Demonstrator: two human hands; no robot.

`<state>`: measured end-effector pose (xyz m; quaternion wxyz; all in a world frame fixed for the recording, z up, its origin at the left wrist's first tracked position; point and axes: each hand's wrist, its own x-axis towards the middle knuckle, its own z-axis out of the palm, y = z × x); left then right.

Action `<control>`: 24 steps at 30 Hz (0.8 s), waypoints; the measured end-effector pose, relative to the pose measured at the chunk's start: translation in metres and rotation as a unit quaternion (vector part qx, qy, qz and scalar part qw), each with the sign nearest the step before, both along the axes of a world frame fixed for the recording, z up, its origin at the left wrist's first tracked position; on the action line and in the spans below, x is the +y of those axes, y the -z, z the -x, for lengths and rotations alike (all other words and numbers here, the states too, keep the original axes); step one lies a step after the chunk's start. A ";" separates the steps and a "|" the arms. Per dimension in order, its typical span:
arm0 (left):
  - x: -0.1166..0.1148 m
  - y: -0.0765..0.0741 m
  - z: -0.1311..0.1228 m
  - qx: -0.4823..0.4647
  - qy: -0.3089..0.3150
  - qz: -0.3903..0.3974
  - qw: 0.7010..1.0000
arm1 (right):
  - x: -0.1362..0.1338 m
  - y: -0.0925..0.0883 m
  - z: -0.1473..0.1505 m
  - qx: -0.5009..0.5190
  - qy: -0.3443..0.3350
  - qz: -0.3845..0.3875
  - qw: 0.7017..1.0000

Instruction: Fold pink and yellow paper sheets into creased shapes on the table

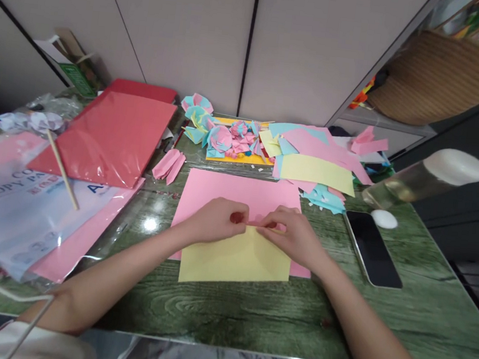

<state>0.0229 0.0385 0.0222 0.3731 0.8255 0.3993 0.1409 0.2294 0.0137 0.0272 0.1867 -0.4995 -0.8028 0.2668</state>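
Observation:
A yellow sheet of paper [234,259] lies over a larger pink sheet [238,188] at the middle of the table. My left hand [220,220] pinches the yellow sheet's upper edge near its middle. Close beside it, my right hand [291,234] pinches the same edge, thumb and fingers together. A thin reddish strip shows between the two hands along that edge; what it belongs to is hard to tell. The lower part of the yellow sheet hangs past the pink sheet's near edge.
Folded paper flowers [220,138] and a yellow strip [318,173] lie at the back. A phone [373,249], a white oval object [384,219] and a bottle [412,182] stand or lie right. Red packs [114,136], a plastic paper bag [37,208] and a stick [62,170] are left.

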 end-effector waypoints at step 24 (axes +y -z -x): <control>0.066 -0.011 0.074 -0.045 -0.081 0.069 0.993 | 0.026 -0.003 -0.068 0.086 0.097 0.080 0.988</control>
